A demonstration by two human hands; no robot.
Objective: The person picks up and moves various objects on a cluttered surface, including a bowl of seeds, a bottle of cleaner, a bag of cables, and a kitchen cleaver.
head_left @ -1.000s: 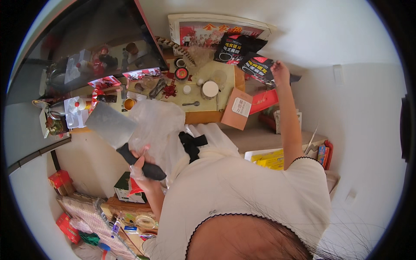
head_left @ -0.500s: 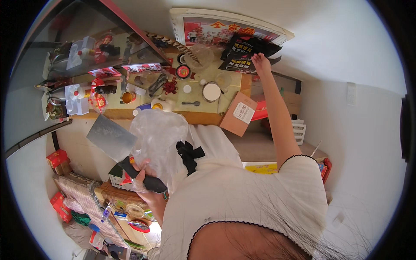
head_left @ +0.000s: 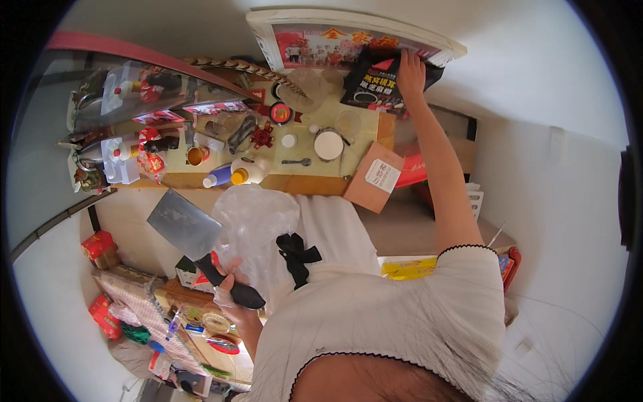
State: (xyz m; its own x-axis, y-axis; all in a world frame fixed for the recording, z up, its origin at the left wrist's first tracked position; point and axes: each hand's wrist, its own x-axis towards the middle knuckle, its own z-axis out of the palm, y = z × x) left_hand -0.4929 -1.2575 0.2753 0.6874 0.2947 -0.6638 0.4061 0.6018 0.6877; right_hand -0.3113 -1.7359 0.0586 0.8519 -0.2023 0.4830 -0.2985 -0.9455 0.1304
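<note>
My left hand (head_left: 231,285) is closed round the black handle of a cleaver (head_left: 185,224), its broad grey blade pointing up and left. A clear plastic bag (head_left: 251,218) hangs against the same hand, in front of my white skirt. At the far right of the table, my right hand (head_left: 410,72) reaches out with fingers stretched over a black printed pouch (head_left: 368,84). The pouch leans against a white-framed group photo (head_left: 315,45). Part of another black pouch seems to show behind the fingers, but its outline is unclear.
The table (head_left: 315,179) carries a round white-lidded container (head_left: 328,144), a dark spoon (head_left: 297,162), a yellow-capped jug (head_left: 249,170) and a blue bottle (head_left: 219,175). A brown box (head_left: 375,177) overhangs the right front edge. A large dark screen (head_left: 134,107) stands at left.
My right hand has gone from pinching the pouches to lying over them, farther up against the photo frame. The pouches now overlap more closely. The cleaver stays in my left hand.
</note>
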